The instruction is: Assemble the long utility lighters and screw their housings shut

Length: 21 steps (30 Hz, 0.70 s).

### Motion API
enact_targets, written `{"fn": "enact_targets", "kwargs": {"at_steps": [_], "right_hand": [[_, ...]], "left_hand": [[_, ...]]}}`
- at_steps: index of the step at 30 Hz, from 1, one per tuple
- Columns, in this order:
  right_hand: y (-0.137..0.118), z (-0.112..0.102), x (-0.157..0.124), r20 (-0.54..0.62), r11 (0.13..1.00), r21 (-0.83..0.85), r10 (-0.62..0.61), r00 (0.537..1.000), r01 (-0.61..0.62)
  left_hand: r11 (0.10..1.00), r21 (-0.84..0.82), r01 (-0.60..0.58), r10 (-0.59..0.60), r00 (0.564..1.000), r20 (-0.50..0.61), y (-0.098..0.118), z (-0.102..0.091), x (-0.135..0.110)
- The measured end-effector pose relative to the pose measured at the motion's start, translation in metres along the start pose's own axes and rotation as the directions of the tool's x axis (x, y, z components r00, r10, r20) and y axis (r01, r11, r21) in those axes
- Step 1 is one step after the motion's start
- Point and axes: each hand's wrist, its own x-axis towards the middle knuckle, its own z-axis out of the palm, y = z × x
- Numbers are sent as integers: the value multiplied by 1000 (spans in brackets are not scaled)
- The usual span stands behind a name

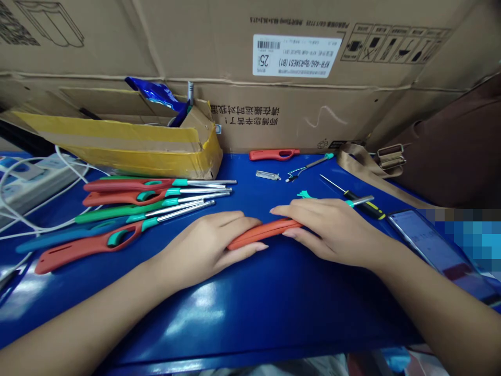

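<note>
Both hands grip one red long-necked lighter [266, 233] low over the blue table. My left hand [213, 240] is wrapped round its handle end, thumb along the near side. My right hand [332, 230] closes on the other end from above and hides its trigger part; a metal tube tip pokes out beyond that hand. Just behind my right hand lies a small teal piece [305, 195]. Farther back are a red lighter casing [273, 154], a clear fuel tank [267, 175] and a metal tube with wires [311, 166].
Several assembled lighters [90, 245] lie fanned out at the left. Behind them stands a yellow-taped carton [156, 156], beside a white power strip [27, 183] with cables. A screwdriver [364, 204], a phone [438, 250] and a brown bag [446, 151] are at the right. Cardboard [242, 94] walls the back.
</note>
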Motion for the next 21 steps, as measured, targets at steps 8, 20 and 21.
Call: {"fn": "enact_targets", "kwargs": {"at_steps": [8, 20, 21], "right_hand": [[-8, 8, -2, -56, 984, 140, -102, 993, 109], [0, 1, -3, 134, 996, 88, -42, 990, 31], [3, -2, -4, 157, 997, 81, -25, 987, 12]], "left_hand": [[974, 145, -173, 167, 984, 58, -3, -1, -4], [978, 96, -183, 167, 973, 158, -12, -9, -1], [980, 97, -176, 159, 975, 158, -13, -11, -1]]}}
